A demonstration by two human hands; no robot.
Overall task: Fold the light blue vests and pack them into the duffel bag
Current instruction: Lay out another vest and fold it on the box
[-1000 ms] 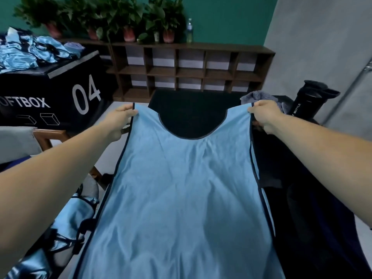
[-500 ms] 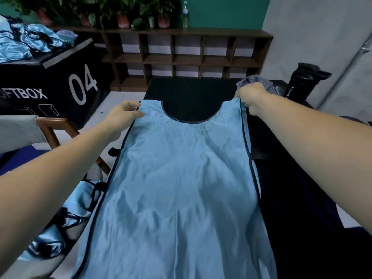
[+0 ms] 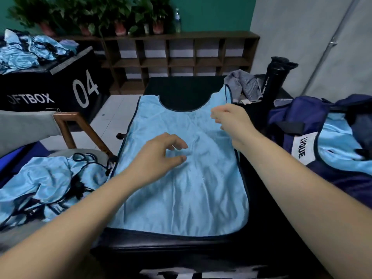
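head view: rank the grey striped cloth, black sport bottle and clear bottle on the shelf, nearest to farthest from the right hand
From the right hand:
1. Grey striped cloth, just beyond the hand on the black table.
2. Black sport bottle, standing to the right of the cloth.
3. Clear bottle, far back on top of the shelf.

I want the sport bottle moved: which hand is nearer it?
Right. The right hand hovers over the light blue vest's shoulder, left of the sport bottle; the left hand is over the vest's middle, farther off.
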